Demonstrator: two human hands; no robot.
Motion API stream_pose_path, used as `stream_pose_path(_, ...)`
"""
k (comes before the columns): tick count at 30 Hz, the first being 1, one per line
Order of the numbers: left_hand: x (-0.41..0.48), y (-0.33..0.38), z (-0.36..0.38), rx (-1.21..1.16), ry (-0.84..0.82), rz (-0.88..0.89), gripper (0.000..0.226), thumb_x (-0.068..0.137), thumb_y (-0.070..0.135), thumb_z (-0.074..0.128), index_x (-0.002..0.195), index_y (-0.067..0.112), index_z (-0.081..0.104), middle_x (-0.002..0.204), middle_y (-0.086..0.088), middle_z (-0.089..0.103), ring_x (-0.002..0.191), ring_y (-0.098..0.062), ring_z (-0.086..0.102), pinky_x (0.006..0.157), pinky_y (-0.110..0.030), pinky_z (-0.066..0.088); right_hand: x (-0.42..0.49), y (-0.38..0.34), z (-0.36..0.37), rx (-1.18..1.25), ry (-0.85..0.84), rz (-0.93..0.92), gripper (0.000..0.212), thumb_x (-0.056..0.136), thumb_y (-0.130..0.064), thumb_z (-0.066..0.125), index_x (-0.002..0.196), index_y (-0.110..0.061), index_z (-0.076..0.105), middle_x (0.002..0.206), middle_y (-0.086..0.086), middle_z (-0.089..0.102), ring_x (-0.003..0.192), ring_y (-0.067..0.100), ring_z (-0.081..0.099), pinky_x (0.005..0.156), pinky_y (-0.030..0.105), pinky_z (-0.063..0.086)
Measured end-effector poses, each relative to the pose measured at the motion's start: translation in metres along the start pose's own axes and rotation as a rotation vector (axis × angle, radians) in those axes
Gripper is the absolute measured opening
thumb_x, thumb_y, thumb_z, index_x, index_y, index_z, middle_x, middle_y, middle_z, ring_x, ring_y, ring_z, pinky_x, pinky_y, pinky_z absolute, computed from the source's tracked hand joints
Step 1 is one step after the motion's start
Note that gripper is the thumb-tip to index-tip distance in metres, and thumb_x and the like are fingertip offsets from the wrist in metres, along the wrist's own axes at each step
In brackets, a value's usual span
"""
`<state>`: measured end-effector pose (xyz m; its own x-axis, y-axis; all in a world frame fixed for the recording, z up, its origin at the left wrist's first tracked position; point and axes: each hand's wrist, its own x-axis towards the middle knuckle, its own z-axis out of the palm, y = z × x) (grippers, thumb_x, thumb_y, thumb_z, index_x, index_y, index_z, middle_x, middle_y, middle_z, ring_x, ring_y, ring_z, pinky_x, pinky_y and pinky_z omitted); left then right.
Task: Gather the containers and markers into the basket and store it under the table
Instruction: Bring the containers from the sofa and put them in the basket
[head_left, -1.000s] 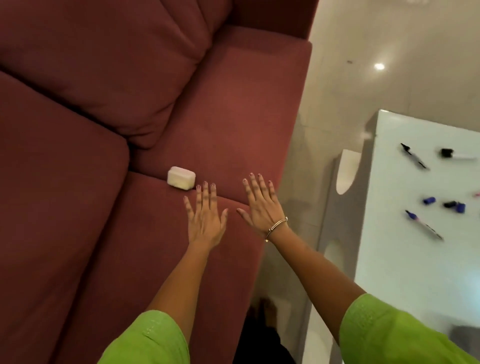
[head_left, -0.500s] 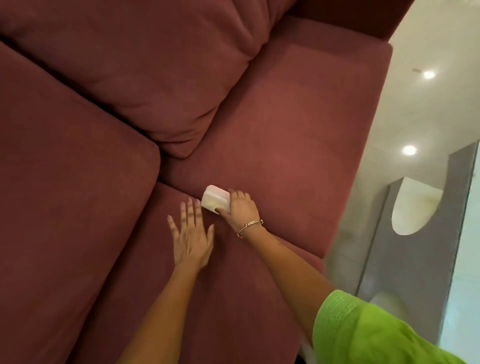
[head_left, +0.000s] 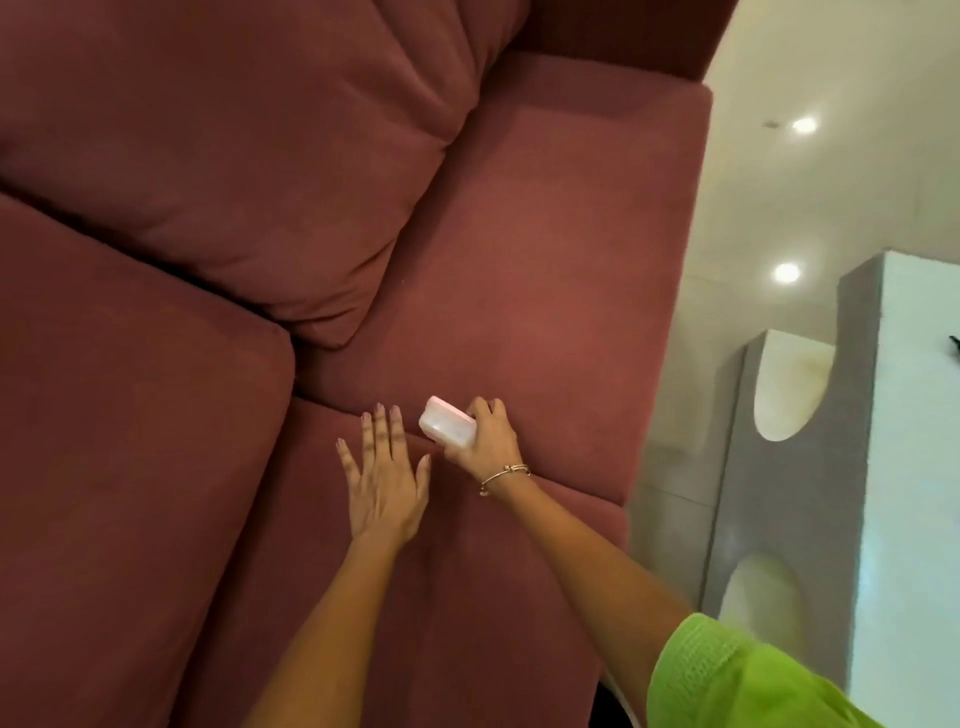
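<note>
**Container retrieved from the sofa.** A small white container (head_left: 448, 427) is shown gripped in the right hand (head_left: 485, 441) at the foot of the sofa armrest (head_left: 519, 270), where the seat cushion (head_left: 311, 597) meets it. The fingers (head_left: 488, 408) are curled over the container's far edge and the thumb appears to be set against its near edge, so the box is clamped across its short width and held tilted. Whether it is fully clear of the cushion cannot be told. The left hand (head_left: 384, 488) is laid flat on the cushion just beside the armrest's foot, fingers straight and slightly spread, nothing held.

The container is judged to be light, rigid plastic with a smooth skin and rounded corners, and so likely slippery. A grip across the short sides, as shown, is thought secure; pressure on the lid is best avoided. The white counter (head_left: 914, 467) stands beyond the armrest's outer side. No basket is in view.
</note>
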<state>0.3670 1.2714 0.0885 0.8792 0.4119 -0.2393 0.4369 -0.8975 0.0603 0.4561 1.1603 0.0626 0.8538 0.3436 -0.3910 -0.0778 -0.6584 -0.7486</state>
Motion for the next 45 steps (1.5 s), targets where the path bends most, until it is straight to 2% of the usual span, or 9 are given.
stream_pose_path(6, -0.013, 0.092, -0.027, 0.004, -0.023, 0.186, 0.071, 0.095, 0.046, 0.027, 0.146, 0.008, -0.003, 0.158, -0.011, 0.001, 0.146, -0.024, -0.005, 0.117, -0.054, -0.003, -0.057, 0.039, -0.099, 0.44, 0.013, 0.263, 0.049, 0.056, -0.023, 0.073, 0.087, -0.017, 0.035, 0.087, 0.004, 0.048, 0.075, 0.023, 0.047, 0.054, 0.029, 0.038)
stream_pose_path(11, -0.05, 0.2, -0.034, -0.021, -0.036, 0.427, 0.066, 0.096, 0.042, 0.024, 0.146, 0.009, -0.003, 0.158, -0.01, 0.0, 0.146, -0.023, -0.006, 0.117, -0.054, -0.005, -0.126, 0.098, -0.18, 1.004, 0.1, 0.348, 0.033, 0.078, -0.011, 0.069, 0.081, -0.019, 0.037, 0.086, 0.005, 0.051, 0.071, 0.018, 0.055, 0.054, 0.029, 0.046)
stream_pose_path(16, -0.111, 0.305, -0.019, 0.04, -0.052, 0.66, 0.068, 0.095, 0.044, 0.03, 0.147, 0.009, 0.003, 0.158, -0.012, 0.008, 0.146, -0.026, 0.005, 0.116, -0.054, -0.003, -0.219, 0.177, -0.261, 1.181, 0.379, 0.384, 0.025, 0.09, -0.019, 0.054, 0.072, -0.022, 0.037, 0.082, 0.001, 0.05, 0.072, 0.013, 0.05, 0.058, 0.027, 0.044)
stream_pose_path(20, -0.178, 0.373, 0.003, 0.013, -0.097, 0.764, 0.069, 0.094, 0.042, 0.037, 0.146, 0.008, 0.008, 0.157, -0.013, 0.014, 0.146, -0.027, 0.009, 0.116, -0.054, 0.001, -0.322, 0.253, -0.318, 1.0, 0.628, 0.449, 0.015, 0.08, -0.012, 0.062, 0.085, -0.021, 0.052, 0.082, 0.007, 0.057, 0.063, 0.016, 0.052, 0.051, 0.023, 0.039)
stream_pose_path(24, -0.252, 0.425, 0.029, -0.004, -0.164, 0.862, 0.071, 0.094, 0.047, 0.032, 0.147, 0.01, 0.002, 0.158, -0.011, 0.006, 0.146, -0.024, 0.003, 0.116, -0.051, -0.006, -0.435, 0.33, -0.357, 0.798, 0.686, 0.536, 0.045, 0.085, -0.005, 0.059, 0.128, -0.007, 0.046, 0.1, 0.011, 0.059, 0.084, 0.021, 0.057, 0.067, 0.024, 0.047)
stream_pose_path(27, -0.305, 0.457, 0.046, 0.025, -0.196, 0.942, 0.071, 0.094, 0.05, 0.026, 0.147, 0.011, -0.001, 0.158, -0.009, 0.002, 0.146, -0.022, -0.002, 0.116, -0.051, -0.006, -0.511, 0.376, -0.379, 0.709, 0.703, 0.552, 0.063, 0.064, -0.013, 0.071, 0.124, -0.008, 0.05, 0.101, 0.003, 0.059, 0.091, 0.017, 0.056, 0.077, 0.021, 0.046)
stream_pose_path(33, -0.345, 0.476, 0.074, 0.147, -0.206, 1.053, 0.071, 0.094, 0.054, 0.015, 0.145, 0.012, -0.01, 0.158, -0.007, -0.005, 0.146, -0.022, -0.007, 0.116, -0.051, -0.007, -0.583, 0.451, -0.378, -0.072, 0.352, 0.73, 0.094, 0.047, -0.036, 0.069, 0.135, -0.029, 0.038, 0.136, 0.003, 0.04, 0.122, 0.027, 0.037, 0.102, 0.041, 0.034)
stream_pose_path(38, -0.362, 0.488, 0.098, 0.192, -0.219, 1.101, 0.071, 0.094, 0.054, 0.015, 0.145, 0.012, -0.011, 0.158, -0.007, -0.007, 0.145, -0.022, -0.011, 0.116, -0.05, -0.01, -0.586, 0.486, -0.355, -0.256, 0.143, 0.682, 0.081, 0.06, -0.022, 0.074, 0.13, -0.037, 0.037, 0.139, -0.005, 0.037, 0.125, 0.025, 0.033, 0.096, 0.042, 0.032)
stream_pose_path(45, -0.38, 0.491, 0.126, 0.204, -0.25, 1.142, 0.07, 0.093, 0.055, 0.015, 0.143, 0.019, -0.019, 0.158, -0.006, -0.01, 0.145, -0.022, -0.014, 0.116, -0.051, -0.011, -0.571, 0.51, -0.339, -0.357, 0.143, 0.62, 0.061, 0.075, -0.011, 0.063, 0.13, -0.026, 0.041, 0.135, 0.002, 0.045, 0.122, 0.029, 0.039, 0.096, 0.042, 0.042)
